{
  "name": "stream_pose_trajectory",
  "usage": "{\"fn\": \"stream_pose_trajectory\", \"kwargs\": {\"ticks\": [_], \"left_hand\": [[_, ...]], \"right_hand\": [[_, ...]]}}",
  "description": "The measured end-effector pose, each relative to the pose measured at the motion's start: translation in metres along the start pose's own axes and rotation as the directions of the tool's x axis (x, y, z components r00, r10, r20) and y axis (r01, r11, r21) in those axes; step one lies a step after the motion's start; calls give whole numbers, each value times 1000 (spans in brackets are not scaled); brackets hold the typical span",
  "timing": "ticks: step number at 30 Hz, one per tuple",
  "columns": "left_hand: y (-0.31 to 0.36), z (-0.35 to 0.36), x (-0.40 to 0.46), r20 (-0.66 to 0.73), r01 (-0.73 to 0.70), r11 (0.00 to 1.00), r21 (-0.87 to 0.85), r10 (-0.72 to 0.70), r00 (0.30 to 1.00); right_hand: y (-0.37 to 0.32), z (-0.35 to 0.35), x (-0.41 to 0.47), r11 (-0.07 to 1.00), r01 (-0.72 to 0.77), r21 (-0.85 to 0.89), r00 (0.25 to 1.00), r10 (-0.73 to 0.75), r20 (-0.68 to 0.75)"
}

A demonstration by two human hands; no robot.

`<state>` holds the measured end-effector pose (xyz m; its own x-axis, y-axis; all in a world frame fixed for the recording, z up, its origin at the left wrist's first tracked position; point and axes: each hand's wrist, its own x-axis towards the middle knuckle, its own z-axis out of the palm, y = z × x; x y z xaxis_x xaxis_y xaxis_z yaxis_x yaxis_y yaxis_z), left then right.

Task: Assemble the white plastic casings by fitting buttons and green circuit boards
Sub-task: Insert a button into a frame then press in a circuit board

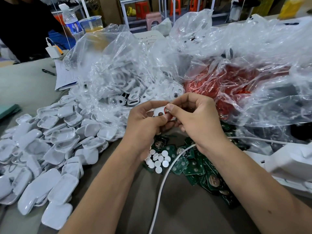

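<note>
Both hands meet over the middle of the table (30, 85), working on one white casing (159, 112): the left hand (145, 119) grips it with thumb and curled fingers, and the right hand (194, 114) pinches something small and red at its right edge, thumb tip pressed against the casing. A round hole shows in the casing's face; whether a button already sits in it cannot be told, and no board is visible in it, so this piece looks to be at an early step. To the left lies a big heap of white shells (50, 149), closed side up; I judge these may be finished or half-built pieces, though nothing shows what is inside them. Much is left: a clear bag (118, 73) behind the hands holds many more casing parts, a second bag holds red parts (228, 85), a small cluster of white round buttons (158, 160) lies just below the left wrist, and green boards (194, 166) are strewn beneath the right forearm, a white cable (162, 186) running across them. As for writing, the bottle (71, 21) at far left carries a blue label with a picture, its words too blurred to read; a sheet of paper (65, 76) and a white card behind the bags bear marks that cannot be read.
</note>
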<state>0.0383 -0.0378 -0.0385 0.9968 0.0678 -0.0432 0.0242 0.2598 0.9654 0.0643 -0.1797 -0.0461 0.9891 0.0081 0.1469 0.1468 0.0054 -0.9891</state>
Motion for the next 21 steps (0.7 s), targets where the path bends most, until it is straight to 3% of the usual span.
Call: {"fn": "stream_pose_trajectory", "kwargs": {"ticks": [12,16,21], "left_hand": [[2,1,-2,25,-23,996,90,20,999],[2,0,-1,41,35,998,49,-37,998],[7,-8,4,-8,118,992,36,-118,993]], "right_hand": [[1,-1,1,999,-37,21,999,37,-8],[-1,-4,1,999,-36,1,999,36,24],[-7,-9,2,970,105,-218,984,-69,166]]}}
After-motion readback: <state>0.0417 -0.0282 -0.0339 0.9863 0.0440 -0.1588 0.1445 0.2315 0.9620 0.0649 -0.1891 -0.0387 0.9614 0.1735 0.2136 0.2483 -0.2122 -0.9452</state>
